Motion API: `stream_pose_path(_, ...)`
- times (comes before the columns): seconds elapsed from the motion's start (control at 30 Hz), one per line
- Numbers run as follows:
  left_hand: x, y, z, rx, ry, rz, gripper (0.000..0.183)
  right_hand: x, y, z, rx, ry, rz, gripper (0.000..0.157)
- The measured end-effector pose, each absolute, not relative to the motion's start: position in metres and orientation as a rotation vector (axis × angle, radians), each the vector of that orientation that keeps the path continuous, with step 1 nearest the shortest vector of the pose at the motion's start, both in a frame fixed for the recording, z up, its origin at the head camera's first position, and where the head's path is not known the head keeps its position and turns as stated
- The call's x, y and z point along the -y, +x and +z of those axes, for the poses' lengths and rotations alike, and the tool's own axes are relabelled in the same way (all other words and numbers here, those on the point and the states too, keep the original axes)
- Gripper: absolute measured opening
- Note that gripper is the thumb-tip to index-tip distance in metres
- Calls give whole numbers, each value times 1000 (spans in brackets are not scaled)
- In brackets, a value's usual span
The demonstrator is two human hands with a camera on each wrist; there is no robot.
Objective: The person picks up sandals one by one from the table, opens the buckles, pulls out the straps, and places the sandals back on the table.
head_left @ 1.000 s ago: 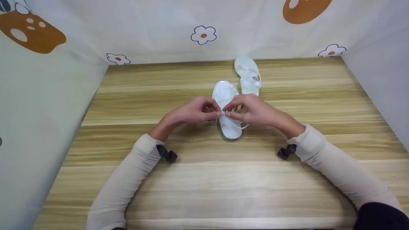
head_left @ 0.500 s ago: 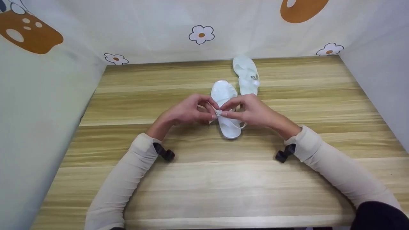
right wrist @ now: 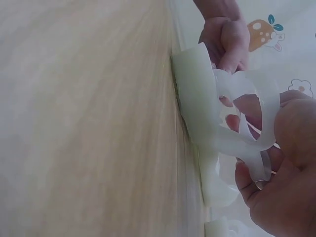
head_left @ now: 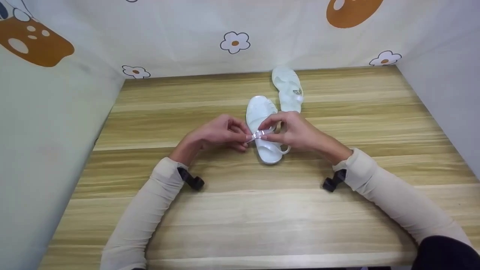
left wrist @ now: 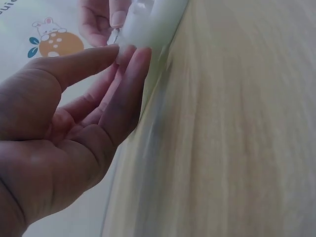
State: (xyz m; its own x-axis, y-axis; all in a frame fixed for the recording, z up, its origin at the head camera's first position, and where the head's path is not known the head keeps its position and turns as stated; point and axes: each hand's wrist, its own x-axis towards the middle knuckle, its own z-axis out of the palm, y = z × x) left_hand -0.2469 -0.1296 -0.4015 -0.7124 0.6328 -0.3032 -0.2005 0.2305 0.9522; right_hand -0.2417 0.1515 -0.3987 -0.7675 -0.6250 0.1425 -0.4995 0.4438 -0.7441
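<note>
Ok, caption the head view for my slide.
Left hand and right hand pinch a strap of one white sandal; second sandal beyond.

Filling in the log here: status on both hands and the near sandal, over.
Left hand pinching strap, right hand pinching at buckle. Near sandal sole-down on table. Nothing seen blocking; far sandal lies beyond both hands.

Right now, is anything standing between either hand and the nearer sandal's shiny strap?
Nothing visible is in the way. In the head view, the left hand and right hand pinch the strap from opposite sides, above the nearer sandal. The other sandal lies farther back, not between hands and strap.
</note>
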Motion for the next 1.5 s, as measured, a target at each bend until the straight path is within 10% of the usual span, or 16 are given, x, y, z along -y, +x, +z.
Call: stream_pose_path(1.5, 116, -244, -401, -2097, 627, 1516, 25, -149, -240, -401, -2546, -1049, -1233, 16)
